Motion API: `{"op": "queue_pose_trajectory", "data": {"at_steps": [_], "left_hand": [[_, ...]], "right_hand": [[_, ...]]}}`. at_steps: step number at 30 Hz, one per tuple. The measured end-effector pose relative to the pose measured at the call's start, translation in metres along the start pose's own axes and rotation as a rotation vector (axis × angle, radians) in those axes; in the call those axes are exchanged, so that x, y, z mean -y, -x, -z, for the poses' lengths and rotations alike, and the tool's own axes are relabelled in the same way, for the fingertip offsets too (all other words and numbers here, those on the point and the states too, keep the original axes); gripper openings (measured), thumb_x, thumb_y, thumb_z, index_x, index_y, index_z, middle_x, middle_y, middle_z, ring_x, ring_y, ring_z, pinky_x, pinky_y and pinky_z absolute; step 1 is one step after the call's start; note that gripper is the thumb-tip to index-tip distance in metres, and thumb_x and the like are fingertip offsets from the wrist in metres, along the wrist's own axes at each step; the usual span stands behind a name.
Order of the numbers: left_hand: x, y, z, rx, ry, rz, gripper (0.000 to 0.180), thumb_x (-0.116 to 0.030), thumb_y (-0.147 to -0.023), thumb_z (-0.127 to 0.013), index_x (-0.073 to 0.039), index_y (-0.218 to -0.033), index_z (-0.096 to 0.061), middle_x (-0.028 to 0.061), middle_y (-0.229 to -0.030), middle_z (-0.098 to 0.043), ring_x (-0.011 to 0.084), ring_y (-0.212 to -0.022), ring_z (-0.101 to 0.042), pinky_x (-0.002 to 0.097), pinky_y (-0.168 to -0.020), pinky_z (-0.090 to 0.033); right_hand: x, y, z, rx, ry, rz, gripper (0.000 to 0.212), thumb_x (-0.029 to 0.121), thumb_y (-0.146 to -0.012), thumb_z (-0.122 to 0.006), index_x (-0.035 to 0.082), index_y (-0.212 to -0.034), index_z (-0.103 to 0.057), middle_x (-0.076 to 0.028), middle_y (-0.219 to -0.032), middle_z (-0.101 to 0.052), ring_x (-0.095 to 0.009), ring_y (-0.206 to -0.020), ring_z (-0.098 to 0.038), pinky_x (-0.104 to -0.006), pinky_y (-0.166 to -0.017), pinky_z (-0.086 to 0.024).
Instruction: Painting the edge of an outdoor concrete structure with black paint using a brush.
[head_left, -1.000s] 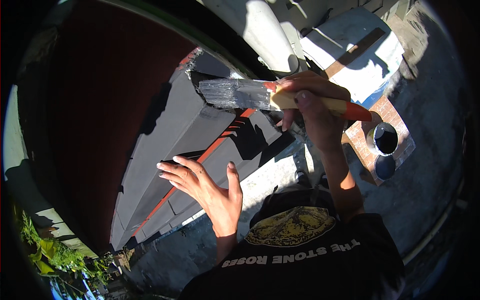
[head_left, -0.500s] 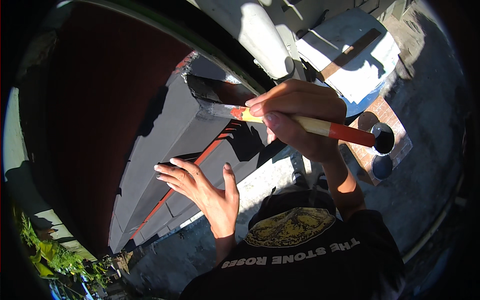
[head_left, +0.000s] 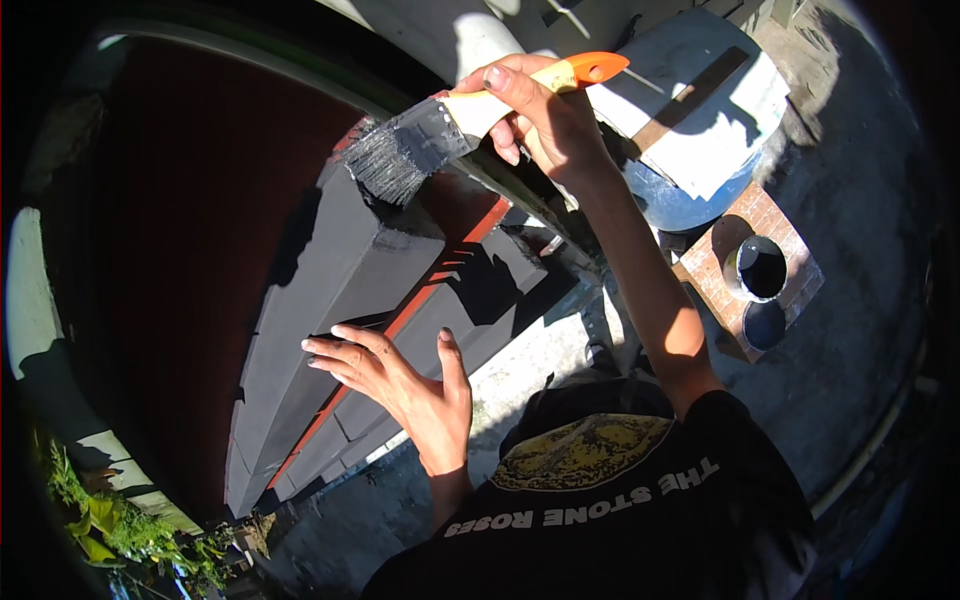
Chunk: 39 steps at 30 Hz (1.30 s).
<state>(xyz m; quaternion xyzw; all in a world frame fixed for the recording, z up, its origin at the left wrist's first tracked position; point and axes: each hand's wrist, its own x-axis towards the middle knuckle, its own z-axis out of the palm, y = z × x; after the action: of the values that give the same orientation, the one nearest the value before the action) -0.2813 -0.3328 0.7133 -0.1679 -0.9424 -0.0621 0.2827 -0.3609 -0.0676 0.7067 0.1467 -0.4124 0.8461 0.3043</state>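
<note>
A paintbrush (head_left: 462, 115) with a cream handle and orange tip is gripped in my right hand (head_left: 540, 115). Its wide bristles, loaded with dark grey paint, lie against the far end of a grey-painted beam (head_left: 330, 270). My left hand (head_left: 400, 385) is open, fingers spread, with the fingertips at the beam's near side edge. Below the beam runs a red strip (head_left: 400, 325), with grey boards beside it. A dark red surface (head_left: 180, 250) borders the beam on the left.
To the right, an open paint pot (head_left: 757, 268) and a round lid (head_left: 764, 325) sit on a brick-patterned block (head_left: 795, 275). Behind them, a blue drum (head_left: 690, 205) carries white sheets (head_left: 725, 140) and a brown strip. Green plants (head_left: 140, 525) grow at lower left.
My right hand has moved up and away with the paintbrush, turning it so the broad bristle face shows and the handle points up right. My left hand has barely shifted.
</note>
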Motion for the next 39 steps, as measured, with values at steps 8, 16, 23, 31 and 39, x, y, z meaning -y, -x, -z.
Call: {"op": "queue_pose_trajectory", "data": {"at_steps": [8, 16, 23, 31, 39], "left_hand": [[0.001, 0.000, 0.001, 0.023, -0.037, 0.015, 0.097, -0.052, -0.087, -0.062, -0.012, -0.156, -0.007, 0.0255, -0.159, 0.008, 0.0491, -0.145, 0.007, 0.0656, -0.113, -0.010], [-0.002, -0.002, 0.000, 0.011, -0.025, 0.000, 0.099, -0.052, -0.086, -0.064, -0.010, -0.155, -0.007, 0.0267, -0.158, 0.009, 0.0516, -0.144, 0.008, 0.0659, -0.112, -0.011], [0.001, -0.001, 0.002, 0.027, -0.025, 0.008, 0.099, -0.050, -0.085, -0.064, -0.008, -0.155, -0.008, 0.0271, -0.158, 0.009, 0.0516, -0.143, 0.009, 0.0670, -0.112, -0.009], [0.003, -0.001, -0.003, 0.016, -0.007, -0.016, 0.098, -0.048, -0.085, -0.064, -0.009, -0.155, -0.008, 0.0283, -0.157, 0.009, 0.0532, -0.142, 0.010, 0.0686, -0.111, -0.009], [0.005, 0.000, -0.001, 0.029, 0.004, 0.015, 0.099, -0.052, -0.084, -0.063, -0.012, -0.156, -0.009, 0.0254, -0.159, 0.008, 0.0529, -0.143, 0.007, 0.0689, -0.110, -0.009]], "right_hand": [[0.000, 0.037, -0.024, 0.027, 0.532, 0.414, 0.019, 0.010, -0.081, -0.072, 0.003, -0.099, -0.072, -0.011, -0.083, -0.071, -0.014, -0.069, -0.068, -0.0241, -0.060, -0.054], [0.007, 0.075, 0.000, -0.027, 0.166, -0.013, 0.017, 0.008, -0.085, -0.062, -0.007, -0.090, -0.070, -0.014, -0.081, -0.068, -0.012, -0.054, -0.062, -0.0229, -0.048, -0.049], [-0.006, 0.073, -0.022, -0.052, 0.406, 0.140, 0.018, 0.008, -0.088, -0.063, -0.008, -0.091, -0.070, -0.012, -0.077, -0.067, -0.012, -0.057, -0.064, -0.0230, -0.049, -0.050], [0.004, 0.078, -0.016, -0.300, 0.193, -0.075, 0.021, 0.014, -0.089, -0.061, -0.005, -0.094, -0.069, -0.013, -0.086, -0.069, -0.011, -0.046, -0.057, -0.0225, -0.039, -0.045], [0.009, 0.072, -0.040, -0.137, 0.593, 0.386, 0.010, 0.004, -0.083, -0.070, -0.001, -0.092, -0.072, -0.011, -0.081, -0.071, -0.013, -0.066, -0.067, -0.0240, -0.059, -0.052]]}}
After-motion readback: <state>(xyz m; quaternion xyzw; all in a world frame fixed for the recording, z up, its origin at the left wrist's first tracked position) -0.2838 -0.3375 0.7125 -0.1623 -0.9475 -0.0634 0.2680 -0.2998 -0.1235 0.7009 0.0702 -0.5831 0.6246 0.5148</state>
